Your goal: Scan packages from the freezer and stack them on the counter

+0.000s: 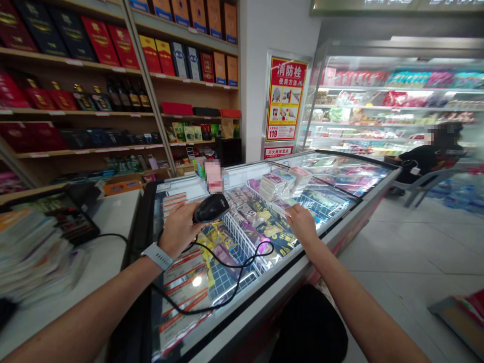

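My left hand [180, 228], with a grey watch band on its wrist, is wrapped around a black barcode scanner [212, 207]. From the scanner, a black cable [236, 287] loops across the glass top of a chest freezer [325, 237]. My right hand [302, 223] pinches the edge of a flat, pale packet [282, 207], partly covered by the fingers. Just beyond it, stacks of white packets [273, 186] rest on the freezer top. Under the glass, wire baskets [242, 237] hold bagged frozen goods in yellow, black and purple wrappers.
At left, a stack of papers [34, 252] stands on a white counter [109, 257]. Shelves of boxed bottles [100, 43] line the back wall. A person in black [427, 156] sits on a grey chair [427, 184] at right. Lit chiller shelves [393, 106] stand behind.
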